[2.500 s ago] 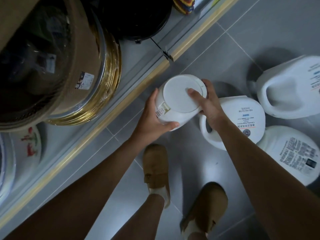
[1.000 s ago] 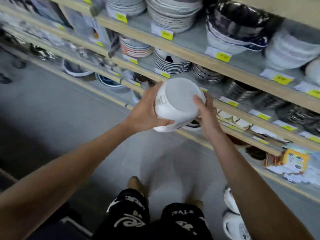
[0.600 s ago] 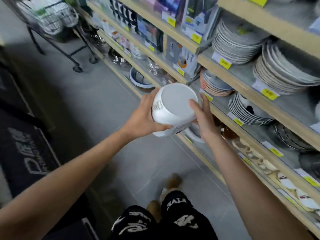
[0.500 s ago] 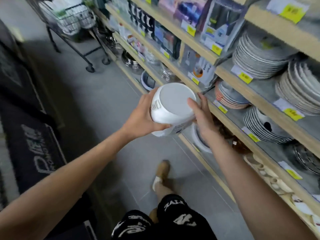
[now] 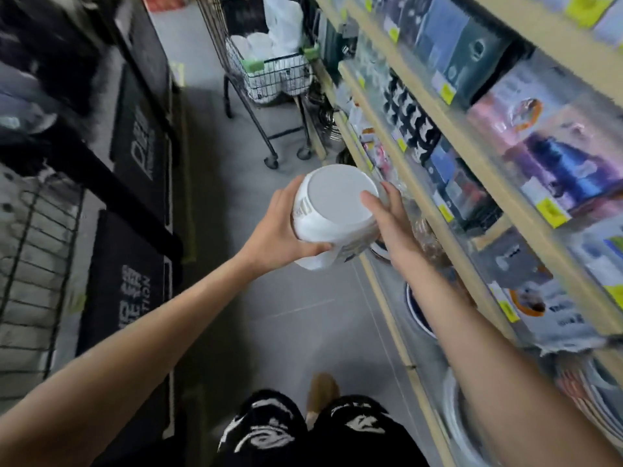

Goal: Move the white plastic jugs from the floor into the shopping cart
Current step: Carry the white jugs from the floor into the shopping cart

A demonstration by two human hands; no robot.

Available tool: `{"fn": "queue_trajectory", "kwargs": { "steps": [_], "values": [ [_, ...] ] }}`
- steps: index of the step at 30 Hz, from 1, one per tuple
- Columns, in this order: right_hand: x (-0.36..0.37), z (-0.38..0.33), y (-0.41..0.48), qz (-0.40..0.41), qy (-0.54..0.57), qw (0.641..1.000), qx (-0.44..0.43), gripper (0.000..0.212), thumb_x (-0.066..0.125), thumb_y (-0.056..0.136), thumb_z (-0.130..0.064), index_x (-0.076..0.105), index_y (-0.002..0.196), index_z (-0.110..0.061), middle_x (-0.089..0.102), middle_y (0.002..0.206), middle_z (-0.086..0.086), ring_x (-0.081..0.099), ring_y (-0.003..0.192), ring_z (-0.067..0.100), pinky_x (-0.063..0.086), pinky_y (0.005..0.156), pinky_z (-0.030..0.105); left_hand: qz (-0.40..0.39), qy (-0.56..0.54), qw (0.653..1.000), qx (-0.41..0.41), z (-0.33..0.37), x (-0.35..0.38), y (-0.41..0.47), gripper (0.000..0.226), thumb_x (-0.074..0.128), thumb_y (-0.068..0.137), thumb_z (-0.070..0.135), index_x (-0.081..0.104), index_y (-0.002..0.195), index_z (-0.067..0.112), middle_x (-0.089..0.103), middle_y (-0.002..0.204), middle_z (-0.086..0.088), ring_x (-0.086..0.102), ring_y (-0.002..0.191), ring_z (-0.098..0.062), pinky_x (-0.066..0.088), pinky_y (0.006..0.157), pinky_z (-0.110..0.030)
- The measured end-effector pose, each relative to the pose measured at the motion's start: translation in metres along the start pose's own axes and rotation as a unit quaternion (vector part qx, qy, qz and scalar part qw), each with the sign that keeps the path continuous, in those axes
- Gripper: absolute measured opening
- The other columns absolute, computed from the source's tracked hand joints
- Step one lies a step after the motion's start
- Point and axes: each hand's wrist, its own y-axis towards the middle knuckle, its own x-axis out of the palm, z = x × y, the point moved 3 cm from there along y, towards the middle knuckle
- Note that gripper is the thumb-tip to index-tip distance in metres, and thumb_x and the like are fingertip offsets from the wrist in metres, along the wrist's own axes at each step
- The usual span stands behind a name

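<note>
I hold a white plastic jug [image 5: 333, 210] out in front of me at chest height, its round flat bottom turned toward the camera. My left hand [image 5: 281, 230] grips its left side and underside. My right hand [image 5: 387, 220] presses on its right side, thumb on the bottom rim. Up the aisle stands a black wire shopping cart [image 5: 269, 79] with green clips, and white jugs [image 5: 256, 45] lie inside it. The jug in my hands is well short of the cart.
Wooden shelves [image 5: 472, 170] with boxed goods and yellow price tags run along the right. Black doormats [image 5: 135, 146] and a wire rack [image 5: 30, 264] line the left. A grey tiled aisle floor [image 5: 236, 203] leads toward the cart. My legs and a tan shoe [image 5: 323, 392] are below.
I lifted the jug off the floor, turned away from the other jugs and walked up the aisle. The cart is now nearer and more central in view.
</note>
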Motion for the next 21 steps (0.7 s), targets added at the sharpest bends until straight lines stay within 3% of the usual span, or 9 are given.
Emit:
{"fn": "queue_trajectory", "kwargs": {
  "steps": [3, 6, 9, 12, 16, 21],
  "values": [
    [0.024, -0.014, 0.052, -0.044, 0.002, 0.999, -0.002, 0.084, 0.062, 0.067, -0.059, 0.037, 0.141, -0.028, 0.048, 0.136, -0.003, 0.047, 0.122, 0.017, 0.04, 0.103, 0.038, 0.033, -0.002, 0.999, -0.022, -0.018, -0.024, 0.033, 0.108, 0.086, 0.053, 0.048, 0.029, 0.143, 0.028, 0.042, 0.136, 0.001, 0.039, 0.13, -0.017, 0.04, 0.105, -0.046],
    [0.05, -0.025, 0.1, -0.075, 0.0, 0.997, 0.005, 0.061, 0.064, 0.083, -0.042, 0.04, 0.135, -0.023, 0.053, 0.116, -0.011, 0.05, 0.107, 0.01, 0.041, 0.08, 0.017, 0.057, -0.002, 0.997, -0.053, -0.036, -0.047, 0.063, 0.106, 0.084, 0.055, 0.044, 0.025, 0.143, 0.035, 0.038, 0.136, 0.005, 0.035, 0.126, -0.004, 0.036, 0.108, -0.034],
    [0.074, -0.033, 0.149, -0.084, -0.013, 0.996, 0.005, 0.048, 0.064, 0.084, -0.037, 0.044, 0.126, -0.027, 0.053, 0.102, -0.02, 0.051, 0.092, -0.004, 0.04, 0.07, 0.012, 0.066, -0.001, 0.996, -0.059, -0.065, -0.069, 0.101, 0.107, 0.085, 0.055, 0.045, 0.027, 0.143, 0.031, 0.041, 0.134, 0.003, 0.037, 0.127, -0.009, 0.037, 0.108, -0.042],
    [0.101, -0.039, 0.205, -0.073, -0.023, 0.997, 0.009, 0.043, 0.058, 0.093, -0.03, 0.042, 0.132, -0.025, 0.049, 0.099, -0.025, 0.047, 0.089, -0.008, 0.039, 0.069, 0.009, 0.06, -0.011, 0.996, -0.057, -0.098, -0.096, 0.153, 0.108, 0.087, 0.054, 0.048, 0.029, 0.143, 0.029, 0.044, 0.134, 0.002, 0.041, 0.128, -0.016, 0.04, 0.105, -0.047],
    [0.146, -0.062, 0.286, -0.065, -0.025, 0.998, 0.005, 0.072, 0.06, 0.076, -0.048, 0.037, 0.141, -0.025, 0.053, 0.119, -0.011, 0.051, 0.107, 0.008, 0.039, 0.087, 0.025, 0.051, -0.018, 0.998, -0.026, -0.123, -0.144, 0.23, 0.097, 0.087, 0.059, 0.034, 0.033, 0.139, 0.032, 0.046, 0.131, 0.009, 0.04, 0.127, -0.018, 0.04, 0.104, -0.046],
    [0.197, -0.102, 0.379, -0.062, -0.027, 0.998, -0.002, 0.057, 0.062, 0.085, -0.042, 0.04, 0.135, -0.025, 0.054, 0.112, -0.014, 0.052, 0.1, 0.005, 0.038, 0.073, 0.015, 0.059, -0.007, 0.997, -0.053, -0.161, -0.206, 0.317, 0.104, 0.087, 0.058, 0.041, 0.027, 0.142, 0.036, 0.041, 0.134, 0.006, 0.036, 0.128, -0.01, 0.037, 0.108, -0.044]
  ]
}}
